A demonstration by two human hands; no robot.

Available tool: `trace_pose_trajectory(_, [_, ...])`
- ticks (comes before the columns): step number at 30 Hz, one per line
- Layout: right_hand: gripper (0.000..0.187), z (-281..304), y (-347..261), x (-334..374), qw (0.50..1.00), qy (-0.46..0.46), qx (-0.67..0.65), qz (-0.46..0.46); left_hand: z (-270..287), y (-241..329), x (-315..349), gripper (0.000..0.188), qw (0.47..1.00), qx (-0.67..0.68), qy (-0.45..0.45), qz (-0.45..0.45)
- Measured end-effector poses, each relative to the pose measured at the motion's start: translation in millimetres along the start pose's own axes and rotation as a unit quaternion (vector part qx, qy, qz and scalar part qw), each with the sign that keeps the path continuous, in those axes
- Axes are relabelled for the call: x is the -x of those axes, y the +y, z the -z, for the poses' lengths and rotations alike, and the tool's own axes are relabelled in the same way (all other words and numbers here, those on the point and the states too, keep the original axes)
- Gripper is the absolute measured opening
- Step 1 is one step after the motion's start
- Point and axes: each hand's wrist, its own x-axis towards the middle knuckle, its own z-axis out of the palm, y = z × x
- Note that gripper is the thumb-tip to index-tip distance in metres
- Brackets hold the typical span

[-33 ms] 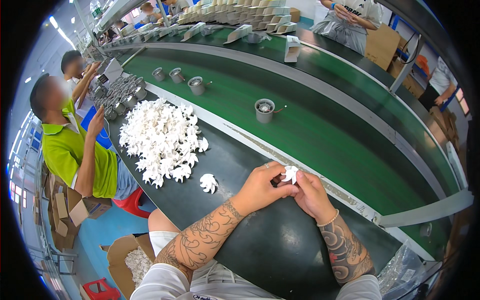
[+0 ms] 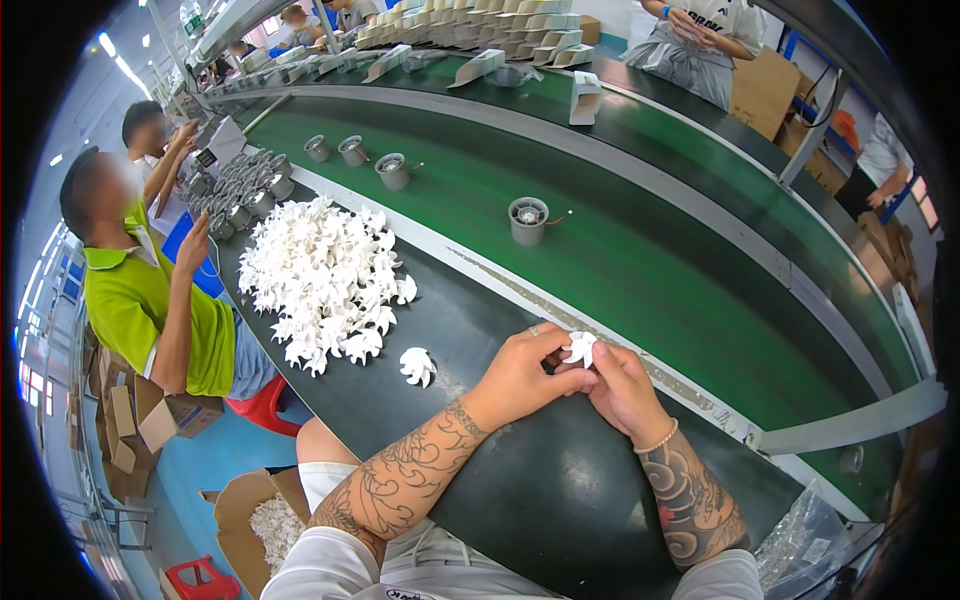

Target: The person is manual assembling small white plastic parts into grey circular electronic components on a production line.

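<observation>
Between my fingertips, above the dark worktop [image 2: 560, 470], is a small white fan impeller [image 2: 580, 348] with curved blades. My left hand [image 2: 527, 375] pinches it from the left, thumb and fingers closed. From the other side my right hand [image 2: 625, 385] grips it too, its thumb against the blades. My fingers hide part of its rim. To the left of my hands one loose white impeller [image 2: 417, 367] lies on the worktop. Beyond it spreads a large heap of the same white impellers [image 2: 320, 270].
Several grey round fan housings [image 2: 528, 221] stand on the green conveyor belt [image 2: 640, 260]. More grey housings [image 2: 235, 190] are piled past the heap, beside a person in a green shirt [image 2: 150, 310]. An open carton [image 2: 235, 520] sits at lower left; a clear plastic bag [image 2: 805, 535] lies at right.
</observation>
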Motion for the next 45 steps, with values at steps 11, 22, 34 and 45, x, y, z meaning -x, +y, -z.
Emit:
trace_pose_trajectory(11, [0.031,-5.1,-0.8,1.1,0.999,0.028,0.034,0.009,-1.1,-3.9,0.6,0.033,1.000,-0.020,-0.002,-0.008])
trace_pose_trajectory(22, [0.034,-5.6,3.7,0.8,0.999,0.037,0.030,0.009,-1.9,-4.4,0.0,0.038,1.000,-0.025,0.002,-0.013])
trace_pose_trajectory(34, [0.039,-8.9,1.2,0.6,0.996,0.044,0.071,0.005,1.2,-7.1,-0.3,0.027,0.999,0.018,-0.004,-0.036])
trace_pose_trajectory(45, [0.040,-6.8,2.0,1.0,0.999,0.042,0.031,0.009,2.8,-4.0,1.4,0.024,0.999,0.000,-0.015,-0.030])
